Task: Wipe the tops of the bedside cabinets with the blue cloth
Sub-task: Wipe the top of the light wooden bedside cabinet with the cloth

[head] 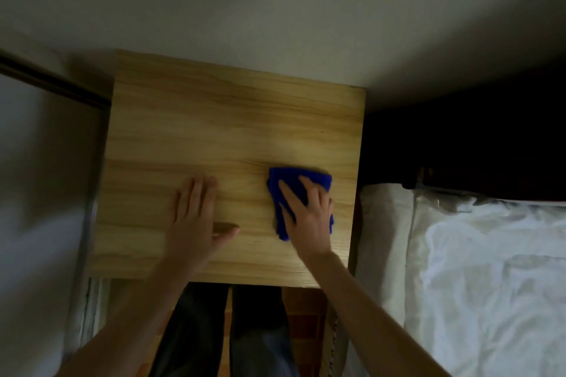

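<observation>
A light wooden bedside cabinet top [214,119] fills the middle of the head view, set against a pale wall. The blue cloth [288,176] lies bunched on its right front part. My right hand [306,211] presses flat on the cloth with fingers spread, covering most of it. To the left of the cloth, my left hand [196,217] rests palm down on the bare wood, fingers straight and thumb out to the right. The picture is slightly blurred.
A bed with white bedding [477,269] lies close along the cabinet's right side. A pale panel with a dark frame [46,162] stands on the left. My legs [226,330] are at the cabinet's front edge. The wall [275,9] is behind.
</observation>
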